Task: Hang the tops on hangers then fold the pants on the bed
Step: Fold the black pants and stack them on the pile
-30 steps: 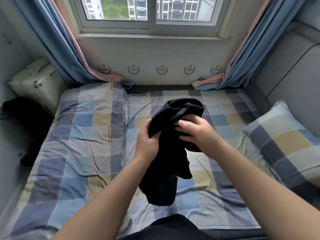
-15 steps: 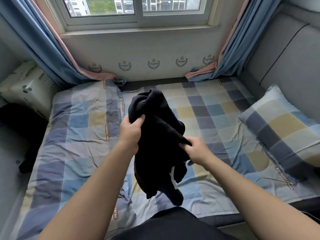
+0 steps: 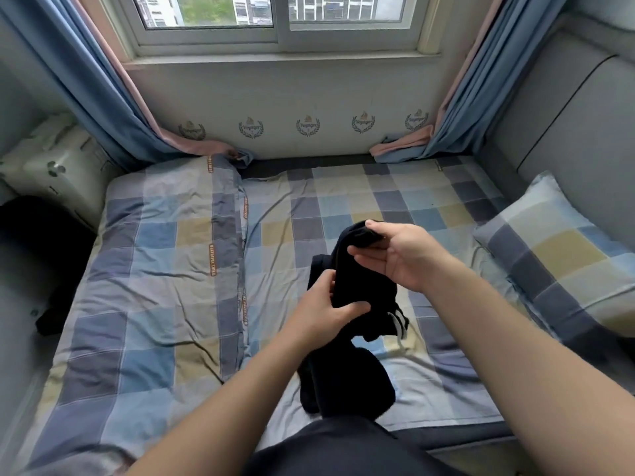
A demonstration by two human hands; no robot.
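The black pants (image 3: pixel 362 281) are being pinched by the right hand (image 3: pixel 402 257) and gripped below its fingers (image 3: pixel 369 262) by the left hand (image 3: pixel 323 312).

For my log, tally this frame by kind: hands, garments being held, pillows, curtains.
Hands: 2, the left hand and the right hand, both gripping the garment
Black garment: 1
Checked pillow: 1
Blue curtains: 2, the left curtain and the right curtain
Total: 6
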